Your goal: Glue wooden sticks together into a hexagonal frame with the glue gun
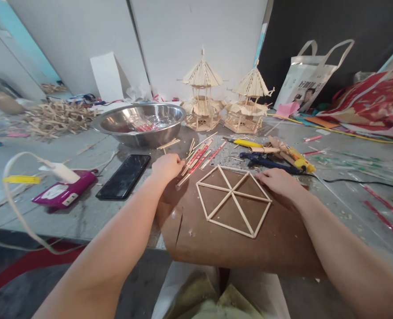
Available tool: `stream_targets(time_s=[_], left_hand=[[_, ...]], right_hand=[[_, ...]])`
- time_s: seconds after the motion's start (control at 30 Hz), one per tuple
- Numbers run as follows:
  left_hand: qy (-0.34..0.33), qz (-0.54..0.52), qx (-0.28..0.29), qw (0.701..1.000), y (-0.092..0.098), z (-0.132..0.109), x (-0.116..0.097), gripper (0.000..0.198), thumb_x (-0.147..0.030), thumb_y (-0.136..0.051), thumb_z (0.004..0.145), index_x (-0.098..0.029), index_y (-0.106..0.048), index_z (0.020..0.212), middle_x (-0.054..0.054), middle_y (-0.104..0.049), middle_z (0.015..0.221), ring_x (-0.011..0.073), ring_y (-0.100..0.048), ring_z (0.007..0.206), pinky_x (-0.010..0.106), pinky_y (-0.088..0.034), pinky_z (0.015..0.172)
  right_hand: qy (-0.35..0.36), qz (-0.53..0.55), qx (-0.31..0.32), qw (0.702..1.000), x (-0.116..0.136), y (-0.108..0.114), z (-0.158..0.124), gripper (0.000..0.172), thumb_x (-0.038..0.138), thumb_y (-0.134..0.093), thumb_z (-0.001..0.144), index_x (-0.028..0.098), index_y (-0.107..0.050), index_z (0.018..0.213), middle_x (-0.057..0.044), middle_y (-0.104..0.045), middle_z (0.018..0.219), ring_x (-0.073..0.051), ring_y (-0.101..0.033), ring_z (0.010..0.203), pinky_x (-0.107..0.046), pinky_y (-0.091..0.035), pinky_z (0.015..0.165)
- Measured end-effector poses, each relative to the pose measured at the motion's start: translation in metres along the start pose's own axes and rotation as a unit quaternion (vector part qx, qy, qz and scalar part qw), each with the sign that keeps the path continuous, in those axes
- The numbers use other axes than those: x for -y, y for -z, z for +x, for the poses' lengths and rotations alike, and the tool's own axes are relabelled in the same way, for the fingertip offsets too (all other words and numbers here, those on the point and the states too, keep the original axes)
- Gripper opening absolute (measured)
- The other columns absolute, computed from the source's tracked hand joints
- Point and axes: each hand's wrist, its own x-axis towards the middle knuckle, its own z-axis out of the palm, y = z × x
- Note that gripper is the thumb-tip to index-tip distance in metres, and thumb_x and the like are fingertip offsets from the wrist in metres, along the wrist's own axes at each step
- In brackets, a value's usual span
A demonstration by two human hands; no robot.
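A flat hexagonal frame of thin wooden sticks [232, 190], with spokes meeting at its middle, lies on a brown board [189, 241]. My left hand [168, 168] is closed, palm down, at the board's far left edge. Beside its fingers is a loose pile of sticks [199, 156], some in red-printed wrappers; a short stick shows just beyond the knuckles. Whatever the left fingers hold is hidden. My right hand [278, 180] has its fingers drawn together by the frame's upper right side. I cannot make out anything between them, or whether they touch the frame.
Two stick-built pagoda models [203, 106] stand behind. A steel basin [139, 126] holds wrapped packets. Left are a phone [123, 177], a purple power bank [65, 189] with a cable, and heaped sticks [58, 117]. A yellow cutter [247, 143] and a glue gun [272, 163] lie right.
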Motion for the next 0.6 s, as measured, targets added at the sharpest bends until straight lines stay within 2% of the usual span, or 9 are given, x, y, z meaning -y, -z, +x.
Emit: stream_targets(time_s=[0.1, 0.27, 0.43, 0.6], left_hand=[[-0.004, 0.008, 0.008, 1.000, -0.003, 0.003, 0.004, 0.030, -0.041, -0.044, 0.072, -0.024, -0.064, 0.086, 0.007, -0.063, 0.095, 0.0236, -0.056, 0.089, 0.030, -0.043, 0.072], [0.004, 0.004, 0.010, 1.000, -0.005, 0.003, 0.006, 0.028, -0.039, -0.044, 0.074, -0.025, -0.063, 0.088, 0.008, -0.062, 0.099, 0.0247, -0.056, 0.089, 0.033, -0.043, 0.073], [0.011, -0.009, 0.000, 1.000, -0.006, 0.004, 0.008, 0.028, -0.032, -0.043, 0.075, -0.022, -0.062, 0.093, 0.010, -0.059, 0.101, 0.0267, -0.055, 0.091, 0.035, -0.043, 0.074], [0.007, -0.017, -0.015, 1.000, -0.007, 0.005, 0.010, 0.028, -0.025, -0.041, 0.074, -0.018, -0.059, 0.094, 0.014, -0.054, 0.106, 0.0275, -0.055, 0.091, 0.036, -0.043, 0.076]], right_hand=[[-0.002, 0.007, -0.010, 1.000, -0.002, -0.001, 0.002, 0.037, 0.046, -0.034, 0.078, 0.020, -0.061, 0.077, -0.008, -0.064, 0.090, -0.022, -0.056, 0.085, -0.028, -0.038, 0.066], [-0.033, 0.009, -0.030, 0.999, 0.002, -0.005, 0.003, 0.033, 0.048, -0.040, 0.075, 0.023, -0.055, 0.091, -0.006, -0.063, 0.091, -0.022, -0.056, 0.085, -0.029, -0.039, 0.065], [-0.057, -0.058, -0.069, 0.994, 0.020, -0.011, 0.000, 0.034, 0.041, -0.028, 0.082, 0.023, -0.054, 0.094, -0.007, -0.063, 0.088, -0.023, -0.058, 0.081, -0.032, -0.039, 0.064], [-0.060, -0.071, -0.077, 0.993, 0.029, -0.012, 0.004, 0.036, 0.040, -0.025, 0.083, 0.021, -0.055, 0.092, -0.009, -0.063, 0.087, -0.024, -0.058, 0.081, -0.032, -0.038, 0.064]])
